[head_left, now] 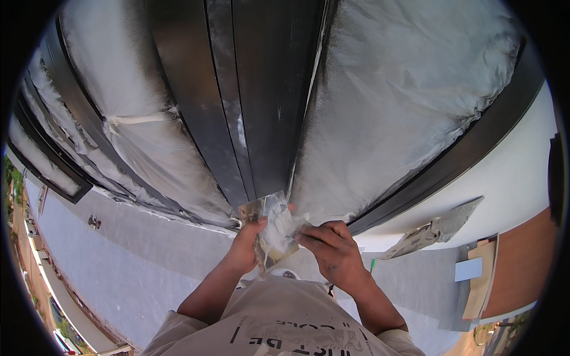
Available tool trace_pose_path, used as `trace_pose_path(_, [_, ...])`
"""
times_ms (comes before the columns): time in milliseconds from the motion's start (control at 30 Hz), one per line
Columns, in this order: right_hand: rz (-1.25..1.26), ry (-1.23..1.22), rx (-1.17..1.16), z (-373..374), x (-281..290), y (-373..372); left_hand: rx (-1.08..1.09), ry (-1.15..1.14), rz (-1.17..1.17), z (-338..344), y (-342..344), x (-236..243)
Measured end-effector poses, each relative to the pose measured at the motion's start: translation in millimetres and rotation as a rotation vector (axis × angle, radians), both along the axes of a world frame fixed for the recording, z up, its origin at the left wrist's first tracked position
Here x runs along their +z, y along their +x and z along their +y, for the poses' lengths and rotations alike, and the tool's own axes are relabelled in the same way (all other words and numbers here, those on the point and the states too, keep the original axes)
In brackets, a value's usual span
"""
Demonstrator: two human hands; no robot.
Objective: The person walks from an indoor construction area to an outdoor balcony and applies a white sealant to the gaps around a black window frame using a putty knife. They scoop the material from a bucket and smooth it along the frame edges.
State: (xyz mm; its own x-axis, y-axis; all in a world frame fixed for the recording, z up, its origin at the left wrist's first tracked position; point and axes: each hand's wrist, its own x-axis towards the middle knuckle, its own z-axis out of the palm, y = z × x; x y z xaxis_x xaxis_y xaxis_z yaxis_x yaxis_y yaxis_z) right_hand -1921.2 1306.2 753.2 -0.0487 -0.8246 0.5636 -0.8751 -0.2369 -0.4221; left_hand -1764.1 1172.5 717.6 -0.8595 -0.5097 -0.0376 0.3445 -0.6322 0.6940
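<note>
My left hand [243, 248] grips the edge of a small flat plate [274, 256], with the thumb lying over its top. A whitish-grey smear of paste [278, 221] covers much of that plate. At the plate's right side, my right hand [335, 252] has its fingers bent and pressed together. Whatever they pinch is mostly hidden, and dark smudges mark the fingers. Both hands are close together in front of my chest. Just beyond them rises a dark frame panel [267, 101] with pale scuffs and a whitish patch on its narrow strip.
Dusty plastic sheeting [404, 101] covers the panes either side of the dark panel. A crumpled sheet [436, 231] sticks out from the white wall [510, 172] at right. Brown boards [516, 267] and a light-blue piece [468, 269] are beyond. Grey floor [130, 255] spreads below.
</note>
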Motion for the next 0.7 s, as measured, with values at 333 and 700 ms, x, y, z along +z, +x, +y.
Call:
trace_pose_path(333, [-1.319,0.204,0.008,42.6,13.9,-43.5,0.061,-0.125,-0.027,-8.2,-28.2,-2.5])
trace_pose_path(700, [-0.487,-0.897,-0.104,88.2,322.3,-153.8,0.175,-0.127,-0.112,-32.8,-55.3,-28.9])
